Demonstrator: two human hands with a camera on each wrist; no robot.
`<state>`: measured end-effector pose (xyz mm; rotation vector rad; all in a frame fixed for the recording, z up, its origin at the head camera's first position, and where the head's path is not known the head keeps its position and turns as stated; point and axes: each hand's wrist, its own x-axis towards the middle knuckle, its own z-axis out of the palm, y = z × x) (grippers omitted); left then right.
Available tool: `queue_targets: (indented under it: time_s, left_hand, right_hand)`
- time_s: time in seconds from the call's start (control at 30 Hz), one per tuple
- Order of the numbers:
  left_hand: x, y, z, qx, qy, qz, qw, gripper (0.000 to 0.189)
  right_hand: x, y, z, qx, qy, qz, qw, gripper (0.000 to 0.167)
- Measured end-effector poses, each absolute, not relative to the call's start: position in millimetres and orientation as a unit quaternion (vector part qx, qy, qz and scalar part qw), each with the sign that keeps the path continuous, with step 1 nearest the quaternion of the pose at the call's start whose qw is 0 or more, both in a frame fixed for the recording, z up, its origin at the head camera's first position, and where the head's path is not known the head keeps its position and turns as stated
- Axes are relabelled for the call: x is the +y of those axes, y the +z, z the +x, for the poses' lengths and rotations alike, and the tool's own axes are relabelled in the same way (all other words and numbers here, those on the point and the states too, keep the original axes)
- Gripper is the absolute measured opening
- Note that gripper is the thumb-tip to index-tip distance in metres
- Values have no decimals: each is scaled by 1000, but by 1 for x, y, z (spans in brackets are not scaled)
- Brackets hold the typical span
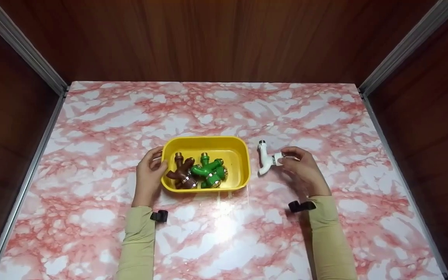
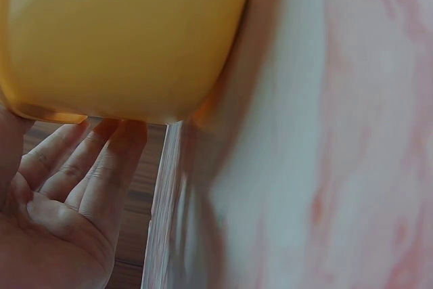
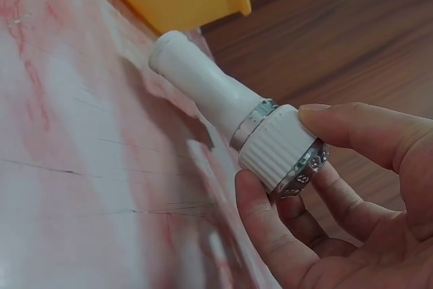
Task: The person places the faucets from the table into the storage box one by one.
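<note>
A yellow plastic tub stands in the middle of the table in the head view. Inside lie brown taps on the left and green taps beside them, overlapping so that their number is unclear. My left hand holds the tub by its left end, thumb at the rim and fingertips against the outer wall. To the right of the tub, my right hand pinches a white tap by its ribbed knob, between thumb and fingers. The tap's spout points toward the near side.
The table has a red and white marbled top. Dark wood panels rise behind it and at both sides, with metal strips at the corners. Black straps sit at both wrists.
</note>
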<state>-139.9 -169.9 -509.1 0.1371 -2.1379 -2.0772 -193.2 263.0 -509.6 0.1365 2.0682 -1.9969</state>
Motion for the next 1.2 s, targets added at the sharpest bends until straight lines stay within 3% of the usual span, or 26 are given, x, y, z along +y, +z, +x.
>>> queue_targets:
  time_s: [1.2]
  left_hand:
    - [-170, -509, -140, -710, -698, 33, 92, 43]
  right_hand:
    - [255, -480, -173, 676, -731, -6, 90, 45]
